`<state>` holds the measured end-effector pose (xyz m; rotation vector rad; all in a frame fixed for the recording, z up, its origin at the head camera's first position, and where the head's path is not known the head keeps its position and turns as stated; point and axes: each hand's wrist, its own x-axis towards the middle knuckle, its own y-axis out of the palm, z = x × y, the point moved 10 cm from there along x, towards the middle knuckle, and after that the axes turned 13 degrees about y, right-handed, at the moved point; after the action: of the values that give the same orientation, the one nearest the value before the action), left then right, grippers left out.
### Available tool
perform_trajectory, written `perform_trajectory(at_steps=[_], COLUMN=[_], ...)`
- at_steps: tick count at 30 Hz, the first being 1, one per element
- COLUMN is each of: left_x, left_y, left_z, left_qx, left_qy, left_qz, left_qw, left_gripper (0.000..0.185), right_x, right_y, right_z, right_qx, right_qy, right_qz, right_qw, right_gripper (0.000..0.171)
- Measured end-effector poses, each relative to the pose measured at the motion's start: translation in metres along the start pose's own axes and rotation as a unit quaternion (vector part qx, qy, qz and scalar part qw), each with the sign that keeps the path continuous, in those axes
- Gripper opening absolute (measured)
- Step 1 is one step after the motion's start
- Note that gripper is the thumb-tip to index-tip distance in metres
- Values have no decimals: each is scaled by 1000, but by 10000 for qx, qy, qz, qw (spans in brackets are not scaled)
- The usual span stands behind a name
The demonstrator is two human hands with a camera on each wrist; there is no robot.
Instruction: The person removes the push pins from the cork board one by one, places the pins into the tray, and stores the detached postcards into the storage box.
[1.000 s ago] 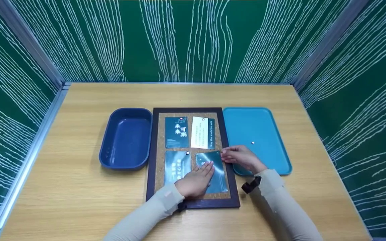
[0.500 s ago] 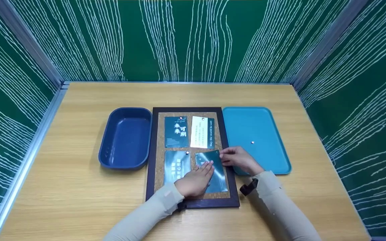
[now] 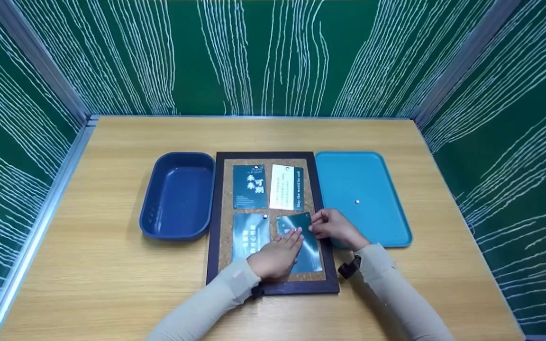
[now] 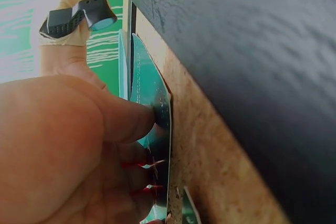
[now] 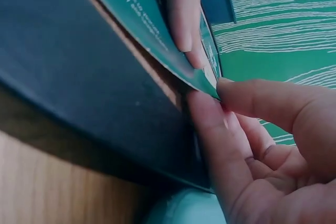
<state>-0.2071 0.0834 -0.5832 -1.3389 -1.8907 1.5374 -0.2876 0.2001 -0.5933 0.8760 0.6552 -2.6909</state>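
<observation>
A dark-framed cork board [image 3: 213, 222] lies on the table with several cards on it. My left hand [image 3: 275, 255] rests flat, fingers straight, on the lower right teal card [image 3: 310, 248]. My right hand [image 3: 332, 227] pinches that card's upper right corner. In the right wrist view the thumb and a finger [image 5: 247, 124] pinch the card's corner [image 5: 202, 80], which is bent up off the dark frame [image 5: 79, 87]. From the left wrist camera, my left thumb [image 4: 126, 116] presses the card [image 4: 152, 95] against the cork [image 4: 210, 156].
A navy tub [image 3: 147, 208] sits left of the board. To the right lies a teal tray [image 3: 386, 189] holding one small pin [image 3: 357, 201]. Three other cards [image 3: 250, 187] [image 3: 286, 187] [image 3: 249, 232] are pinned on the cork. Green patterned walls enclose the wooden table [image 3: 112, 284].
My right hand has slid a little left from the frame's edge onto the card's upper right corner. The left hand has stayed flat on the card.
</observation>
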Motion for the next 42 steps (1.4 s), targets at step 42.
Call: perform_trajectory(at_steps=[42], left_x=[-39], left_y=[-81], left_z=[27], left_qx=[-1290], left_qy=[538], left_qz=[-1843], left_qw=[9729], left_gripper=[54], right_x=[-4], right_y=[1], right_z=[2], right_qx=[-20], right_qy=[-25], right_qz=[-320], right_qw=[9995], right_gripper=[18])
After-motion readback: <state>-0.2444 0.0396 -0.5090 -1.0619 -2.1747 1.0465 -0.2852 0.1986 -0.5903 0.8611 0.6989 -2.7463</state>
